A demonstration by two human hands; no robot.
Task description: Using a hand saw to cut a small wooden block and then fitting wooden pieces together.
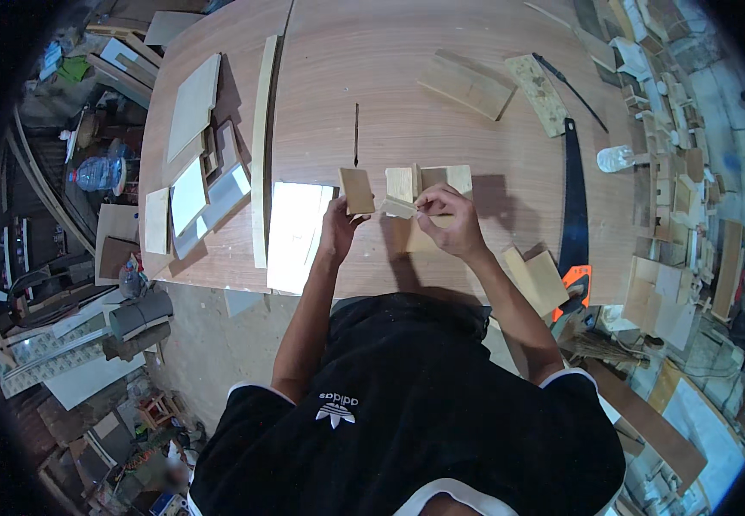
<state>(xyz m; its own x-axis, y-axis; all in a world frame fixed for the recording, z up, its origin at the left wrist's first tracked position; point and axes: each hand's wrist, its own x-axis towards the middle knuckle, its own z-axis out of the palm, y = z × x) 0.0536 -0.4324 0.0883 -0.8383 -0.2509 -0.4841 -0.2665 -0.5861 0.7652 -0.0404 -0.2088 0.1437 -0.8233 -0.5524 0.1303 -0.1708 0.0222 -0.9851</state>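
Raised over the near part of the table, my left hand grips a small rectangular wooden board by its lower end. My right hand pinches a small thin wood piece between thumb and fingertips, just right of the board. Behind it on the table stands a small assembly of pale wood blocks, with an upright strip rising from it; my right hand partly covers it. A thin dark rod with a pointed end lies beyond the held board.
White sheets and a long wood strip lie left, beside stacked panels. On the right are a handsaw with an orange handle, a wood block, boards and a clear plastic bottle.
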